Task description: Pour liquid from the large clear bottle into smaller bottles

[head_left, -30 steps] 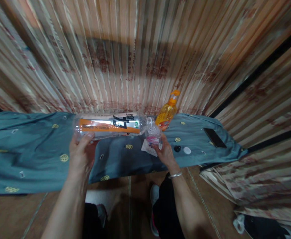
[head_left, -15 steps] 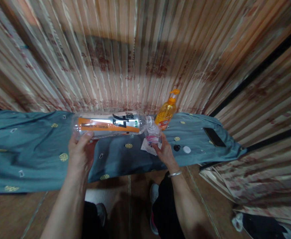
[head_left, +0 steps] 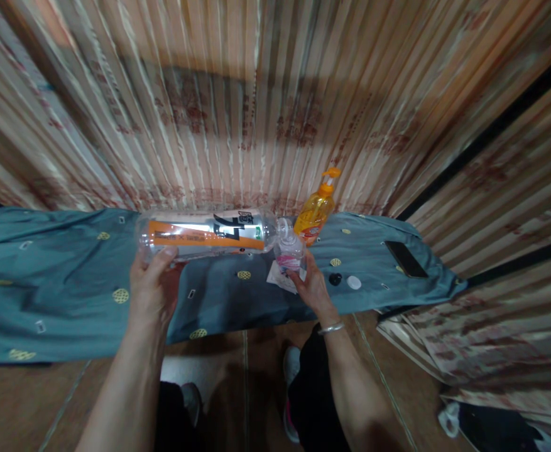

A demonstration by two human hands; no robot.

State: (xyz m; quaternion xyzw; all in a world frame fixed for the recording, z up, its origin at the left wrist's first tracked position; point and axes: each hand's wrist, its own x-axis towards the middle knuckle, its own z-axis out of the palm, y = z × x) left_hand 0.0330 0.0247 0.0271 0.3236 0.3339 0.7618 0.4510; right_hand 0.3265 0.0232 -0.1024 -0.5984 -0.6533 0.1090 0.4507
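Closest to us, the left hand [head_left: 155,276] is wrapped around the base end of one large clear bottle [head_left: 204,235], keeping it level, we judge, so that its neck meets the other bottle's. The right hand [head_left: 313,285] pinches one small clear bottle [head_left: 289,252] low down, probably to leave its neck free; whether the two necks touch, we cannot tell. Under the right hand's fingertips lies one paper [head_left: 282,278]; just right of that hand we count two caps, one black cap [head_left: 335,279] and one white cap [head_left: 354,282]. Farther right lies one phone [head_left: 406,259], and beyond the hand stands one orange pump bottle [head_left: 313,216].
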